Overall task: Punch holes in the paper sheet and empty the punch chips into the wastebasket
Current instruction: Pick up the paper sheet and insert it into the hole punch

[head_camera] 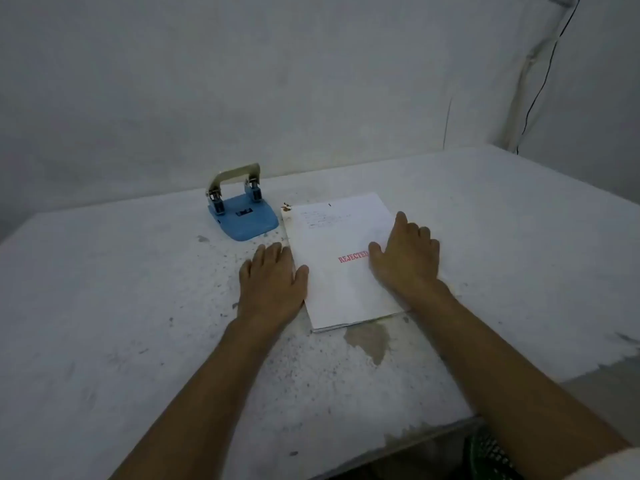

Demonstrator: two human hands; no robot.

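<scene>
A thin stack of white paper sheets (337, 237) with a red "REJECTED" stamp lies on the table, slightly turned. My right hand (405, 254) rests flat on its right half, fingers spread, covering the end of the stamp. My left hand (272, 275) lies flat on the table at the paper's left edge, thumb touching that edge. A blue two-hole punch (242, 211) with a metal lever raised stands behind my left hand, just left of the paper's far corner. Neither hand holds anything.
The white table (121, 323) is speckled and has a brownish stain (369, 339) just in front of the paper. A wall runs close behind. A green mesh wastebasket (488, 455) shows below the table's front edge at the lower right. A black cable (540, 88) hangs at the far right.
</scene>
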